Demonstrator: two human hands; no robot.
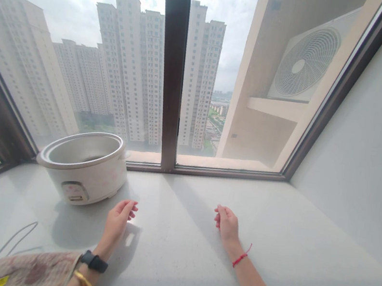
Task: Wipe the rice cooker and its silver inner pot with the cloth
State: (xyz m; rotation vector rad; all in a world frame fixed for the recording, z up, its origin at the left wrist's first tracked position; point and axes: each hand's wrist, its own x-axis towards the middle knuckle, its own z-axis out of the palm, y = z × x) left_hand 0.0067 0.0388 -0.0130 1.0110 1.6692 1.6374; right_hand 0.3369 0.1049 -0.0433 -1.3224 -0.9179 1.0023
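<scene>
My left hand (118, 221) hovers over the pale countertop (175, 257), fingers loosely curled and apart, holding nothing; a black watch and a gold bangle sit on its wrist. It is just right of a white rice cooker body (83, 165), open-topped and without a lid. My right hand (226, 223) rests on or just above the counter near the middle, fingers curled inward, empty, with a red string on the wrist. A patterned pinkish object (28, 272), perhaps the cooker's lid, lies at the bottom left under my left forearm.
A thin grey cord (9, 242) loops on the counter at the left. A large window with a dark frame (170, 66) runs along the counter's back edge. A grey wall (377, 145) closes the right side.
</scene>
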